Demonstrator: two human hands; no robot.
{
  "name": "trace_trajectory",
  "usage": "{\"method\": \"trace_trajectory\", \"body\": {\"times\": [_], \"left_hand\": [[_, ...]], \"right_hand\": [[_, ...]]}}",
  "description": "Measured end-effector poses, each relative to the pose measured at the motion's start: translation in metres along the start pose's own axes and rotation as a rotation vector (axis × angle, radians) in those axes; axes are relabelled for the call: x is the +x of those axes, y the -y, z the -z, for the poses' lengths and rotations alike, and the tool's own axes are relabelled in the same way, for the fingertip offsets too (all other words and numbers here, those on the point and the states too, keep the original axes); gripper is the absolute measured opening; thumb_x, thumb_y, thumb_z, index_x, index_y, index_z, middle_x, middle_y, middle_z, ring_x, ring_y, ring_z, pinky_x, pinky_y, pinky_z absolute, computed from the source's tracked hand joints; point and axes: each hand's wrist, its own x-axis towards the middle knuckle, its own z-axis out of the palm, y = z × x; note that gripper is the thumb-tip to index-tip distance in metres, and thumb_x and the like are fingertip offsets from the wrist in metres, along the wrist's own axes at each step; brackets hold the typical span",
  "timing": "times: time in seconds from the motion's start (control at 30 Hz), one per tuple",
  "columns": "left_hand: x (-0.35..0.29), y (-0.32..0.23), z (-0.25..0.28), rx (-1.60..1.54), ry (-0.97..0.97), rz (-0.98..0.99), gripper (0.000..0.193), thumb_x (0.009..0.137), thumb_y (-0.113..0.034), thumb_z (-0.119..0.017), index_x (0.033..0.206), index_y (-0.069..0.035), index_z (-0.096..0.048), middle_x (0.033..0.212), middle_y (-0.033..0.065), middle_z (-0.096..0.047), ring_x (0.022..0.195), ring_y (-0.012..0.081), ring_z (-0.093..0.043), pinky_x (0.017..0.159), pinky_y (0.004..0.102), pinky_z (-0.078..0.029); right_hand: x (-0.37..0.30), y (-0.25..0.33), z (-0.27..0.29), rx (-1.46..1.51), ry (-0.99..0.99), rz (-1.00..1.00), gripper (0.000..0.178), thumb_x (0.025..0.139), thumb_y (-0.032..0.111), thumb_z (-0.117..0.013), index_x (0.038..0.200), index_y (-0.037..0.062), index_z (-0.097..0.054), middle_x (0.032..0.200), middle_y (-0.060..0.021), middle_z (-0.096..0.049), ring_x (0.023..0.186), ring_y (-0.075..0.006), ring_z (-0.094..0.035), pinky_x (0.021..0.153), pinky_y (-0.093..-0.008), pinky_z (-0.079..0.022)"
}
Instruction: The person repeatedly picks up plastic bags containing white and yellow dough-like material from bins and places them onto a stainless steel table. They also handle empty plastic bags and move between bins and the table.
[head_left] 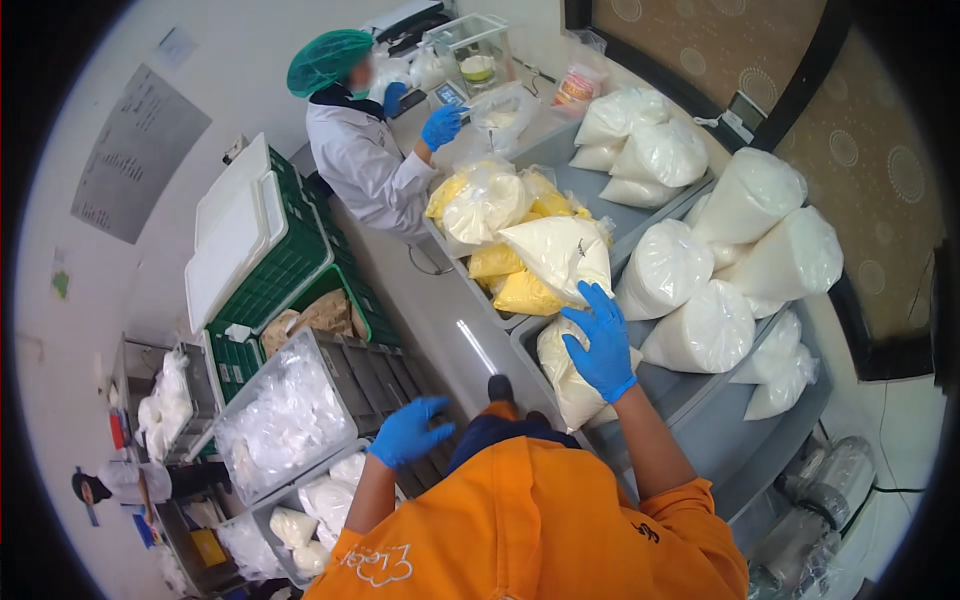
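Note:
My right hand [602, 345], in a blue glove, reaches over a grey bin with its fingers spread. Beneath it is a clear bag of cream-coloured powder [562, 372]; whether the palm touches this bag I cannot tell. The fingertips come up to the lower edge of another cream powder bag [562, 252], which carries a dark handwritten mark. That one lies on top of yellow powder bags [530, 293] in the neighbouring bin. My left hand [410, 432], also gloved in blue, hovers near my body with fingers apart and nothing in it.
Large bags of white powder [712, 325] fill the bins to the right. A co-worker in a white coat [365, 150] handles a clear bag [503, 115] at the counter. Green crates [275, 265] and a grey bin of crumpled plastic [290, 405] stand left. Another person [150, 482] is farther back.

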Motion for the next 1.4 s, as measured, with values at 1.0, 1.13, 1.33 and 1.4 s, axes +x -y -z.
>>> {"method": "trace_trajectory", "body": {"times": [1.0, 1.13, 1.33, 1.4], "left_hand": [[-0.555, -0.04, -0.329, -0.612, -0.753, 1.071, 0.064, 0.09, -0.046, -0.065, 0.139, -0.006, -0.054, 0.137, 0.0213, -0.057, 0.125, 0.0367, -0.055, 0.104, 0.0416, -0.045], [-0.62, -0.034, -0.375, -0.645, -0.79, 1.178, 0.063, 0.089, -0.043, -0.068, 0.137, -0.006, -0.056, 0.135, 0.0194, -0.059, 0.122, 0.0339, -0.058, 0.102, 0.0408, -0.047], [-0.689, 0.0, -0.416, -0.739, -0.845, 1.226, 0.066, 0.09, -0.047, -0.066, 0.139, -0.005, -0.054, 0.138, 0.0223, -0.056, 0.127, 0.0367, -0.054, 0.106, 0.0421, -0.043], [-0.7, 0.019, -0.418, -0.817, -0.897, 1.202, 0.066, 0.09, -0.047, -0.066, 0.139, -0.005, -0.053, 0.138, 0.0222, -0.056, 0.128, 0.0366, -0.054, 0.106, 0.0418, -0.043]], "right_hand": [[-0.305, 0.395, -0.209, 0.306, 1.333, 0.908, 0.034, 0.085, 0.031, -0.069, 0.113, 0.0122, -0.066, 0.106, -0.013, -0.066, 0.097, -0.0349, -0.065, 0.085, -0.0446, -0.052], [-0.342, 0.419, -0.221, 0.171, 1.385, 0.872, 0.035, 0.085, 0.032, -0.068, 0.113, 0.0115, -0.066, 0.107, -0.0138, -0.066, 0.099, -0.0352, -0.064, 0.086, -0.045, -0.052], [-0.382, 0.492, -0.251, 0.066, 1.525, 1.046, 0.032, 0.084, 0.032, -0.065, 0.107, 0.0094, -0.067, 0.106, -0.0162, -0.066, 0.101, -0.0364, -0.064, 0.088, -0.0462, -0.052], [-0.393, 0.519, -0.271, 0.071, 1.545, 1.094, 0.034, 0.084, 0.032, -0.064, 0.109, 0.0094, -0.068, 0.108, -0.0164, -0.066, 0.102, -0.0367, -0.063, 0.089, -0.0457, -0.052]]}}
